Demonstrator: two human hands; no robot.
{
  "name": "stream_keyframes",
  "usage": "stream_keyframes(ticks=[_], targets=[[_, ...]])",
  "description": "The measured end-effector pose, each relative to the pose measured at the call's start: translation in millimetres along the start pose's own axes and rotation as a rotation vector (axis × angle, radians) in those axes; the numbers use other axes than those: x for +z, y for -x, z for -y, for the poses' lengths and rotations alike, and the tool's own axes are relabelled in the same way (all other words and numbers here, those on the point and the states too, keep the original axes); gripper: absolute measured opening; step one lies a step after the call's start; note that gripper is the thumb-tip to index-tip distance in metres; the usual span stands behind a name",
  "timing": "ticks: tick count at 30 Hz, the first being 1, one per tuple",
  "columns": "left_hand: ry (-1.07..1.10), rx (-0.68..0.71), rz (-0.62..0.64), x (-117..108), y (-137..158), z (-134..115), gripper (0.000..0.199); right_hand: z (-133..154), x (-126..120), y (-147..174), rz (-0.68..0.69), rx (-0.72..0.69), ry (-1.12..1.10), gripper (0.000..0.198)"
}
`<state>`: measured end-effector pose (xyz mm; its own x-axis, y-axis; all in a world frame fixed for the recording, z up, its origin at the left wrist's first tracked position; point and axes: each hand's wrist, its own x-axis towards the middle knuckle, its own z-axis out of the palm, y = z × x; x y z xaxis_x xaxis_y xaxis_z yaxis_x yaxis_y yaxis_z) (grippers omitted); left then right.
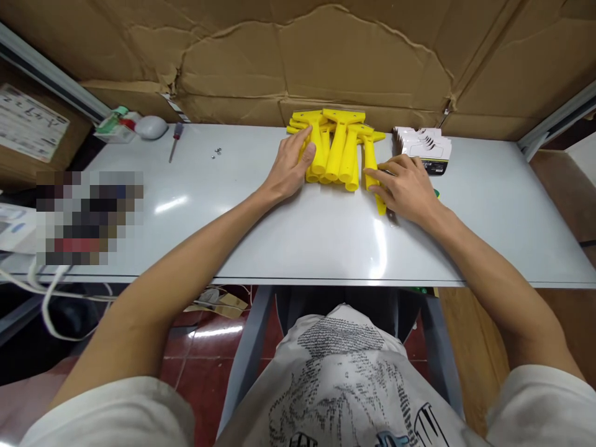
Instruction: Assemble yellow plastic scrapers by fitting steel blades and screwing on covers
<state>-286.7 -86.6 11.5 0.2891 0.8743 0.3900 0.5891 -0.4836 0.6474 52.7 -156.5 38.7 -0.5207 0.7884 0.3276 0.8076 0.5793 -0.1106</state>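
Note:
Several yellow plastic scrapers (336, 149) with T-shaped heads lie heaped at the back of the white table, handles toward me. My left hand (291, 166) rests along the heap's left side, fingers stretched out and thumb apart, touching the outermost handle. At the right end of the heap, my right hand (405, 186) has its fingers on the handle of another yellow scraper (369, 154). Beneath that hand a yellow tip and a bit of metal (392, 217) poke out, mostly covered by the fingers.
Behind my right hand stands a row of white and black packets (423, 149). A screwdriver (176, 141), small metal parts (216, 152) and a white rounded object (151, 127) lie on the left. Cardboard (363, 68) walls the back; white cables (51, 298) hang at the near left.

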Motion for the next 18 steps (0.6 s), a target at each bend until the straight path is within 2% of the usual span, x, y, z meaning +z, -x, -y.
stream_keyframes(ticks=[3,7,10,14,18], targets=[[0.005,-0.005,-0.020,2.1,1.3,1.1,0.108,-1.9,-9.5,2.3,-0.079,0.056,-0.095,0.046],[0.023,0.005,-0.026,3.3,1.7,1.0,0.108,-1.9,-18.7,2.6,-0.398,0.250,-0.404,0.046],[0.030,0.020,-0.013,2.2,2.5,-1.2,0.107,-3.5,-23.0,1.0,-0.594,0.355,-0.585,0.038],[0.006,0.022,-0.006,2.6,3.1,-2.5,0.105,-19.1,-32.7,0.6,-0.768,0.365,-0.591,0.023],[-0.016,0.033,0.009,6.5,1.4,0.9,0.106,-50.1,-37.7,-3.9,-1.118,0.264,-0.567,0.020]])
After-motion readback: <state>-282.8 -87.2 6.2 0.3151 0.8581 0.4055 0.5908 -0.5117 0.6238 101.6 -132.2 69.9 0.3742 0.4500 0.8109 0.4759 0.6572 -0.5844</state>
